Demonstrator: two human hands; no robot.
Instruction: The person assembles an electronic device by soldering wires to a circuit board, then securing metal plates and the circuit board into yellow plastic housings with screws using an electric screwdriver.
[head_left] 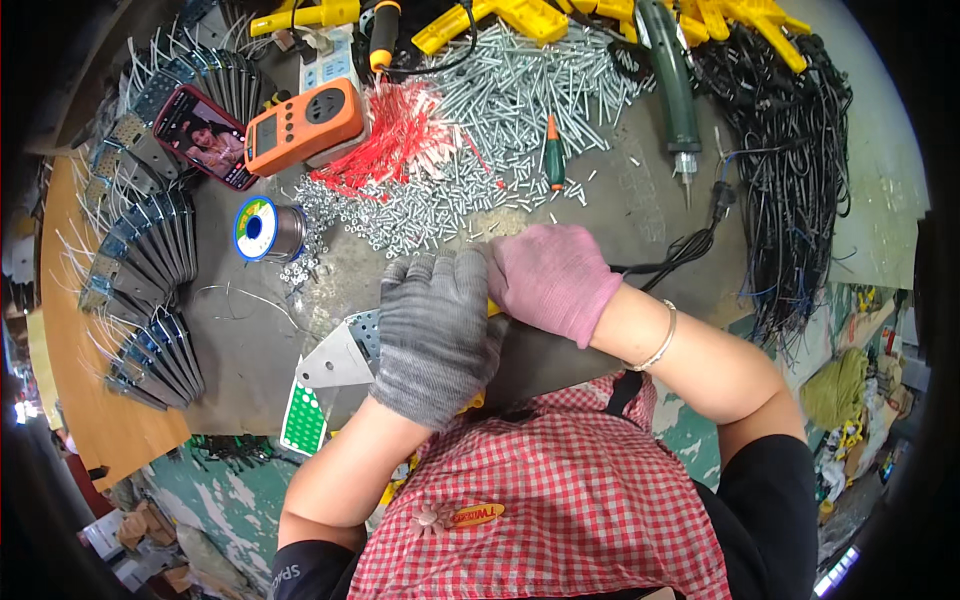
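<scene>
My left hand (435,335), in a grey striped glove, wraps round a device with a flat, pointed metal plate (337,362). Bits of its yellow plastic (493,308) show beside the glove; most of it is covered. Below the plate juts a green dotted strip (304,418) with a white edge. My right hand (552,280), in a pink glove, is closed against the left one, its fingertips hidden. From behind it a black cable (680,250) runs right to a plug (722,198). What the right hand grips is hidden.
Screws (510,90), nuts and red-white sleeves (400,135) heap ahead. Around them are a solder spool (270,230), an orange meter (305,125), a phone (205,138), a green-handled screwdriver (554,155), an electric screwdriver (672,90), black cables (790,180), metal plates (150,245) and yellow housings (500,22).
</scene>
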